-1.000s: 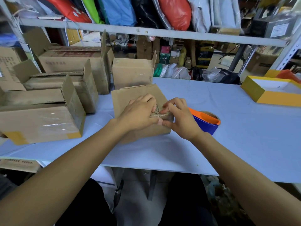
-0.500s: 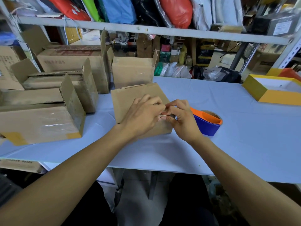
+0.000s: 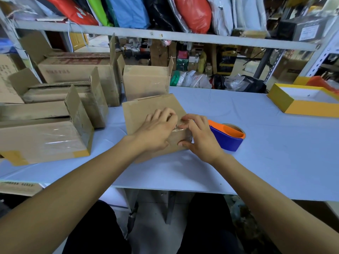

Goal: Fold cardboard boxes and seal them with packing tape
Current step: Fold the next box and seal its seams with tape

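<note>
A: What do the hands do?

B: The left hand [image 3: 156, 132] lies on top of the cardboard box [image 3: 146, 110], its fingers curled, and the fingertips pinch a crumpled piece of clear tape [image 3: 177, 127]. The right hand [image 3: 200, 136] pinches the same tape from the other side, and its thumb presses on the near right corner of the box. Both hands are closed on the tape and almost touch each other.

A: Where is this box, and how does it lie?

B: It lies closed on the light blue table [image 3: 256, 162], near the front edge, a little left of the middle. Its long axis runs from the near side to the far side, turned slightly to the left. The top face looks up.

A: And the tape roll?

B: One tape dispenser [image 3: 227, 138], blue and orange, stands just beside the right hand, on its right. I cannot tell if it touches the box.

A: How many boxes do you count?

B: On the table there are six cardboard boxes: the one under the hands, one small open box [image 3: 145, 83] just behind it, and four open boxes [image 3: 55, 107] in a group at the left, with flaps standing up. One yellow box [image 3: 302, 101] with a white inside is well apart, at the far right. Behind the table a metal shelf [image 3: 165, 36] carries coloured bags [image 3: 128, 11].
</note>
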